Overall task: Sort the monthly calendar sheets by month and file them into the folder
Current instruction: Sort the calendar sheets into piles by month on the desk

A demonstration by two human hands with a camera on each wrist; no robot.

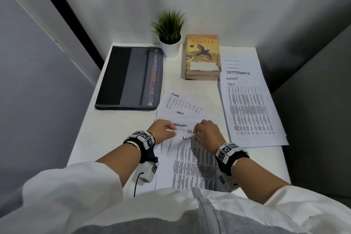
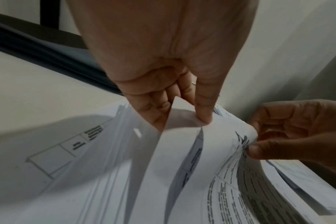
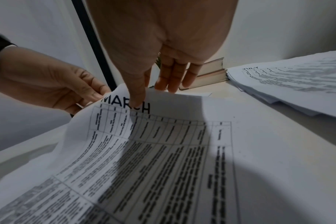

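The MARCH sheet (image 1: 193, 163) (image 3: 163, 151) lies nearest me on top of a loose stack, its top edge lifted and curled. My left hand (image 1: 167, 129) (image 2: 182, 115) pinches its top left corner between thumb and fingers. My right hand (image 1: 205, 131) (image 3: 155, 95) pinches the top edge, thumb on the printed title and fingers behind. FEBRUARY (image 1: 179, 125), MAY (image 1: 180, 113) and JUNE (image 1: 178, 100) sheets fan out beyond the hands. A dark grey folder (image 1: 129, 78) lies shut at the back left.
A second pile of sheets (image 1: 250, 112) (image 3: 297, 84) lies at the right, JULY on top with AUGUST and SEPTEMBER showing above it. Two stacked books (image 1: 202, 57) and a potted plant (image 1: 170, 32) stand at the back by the wall.
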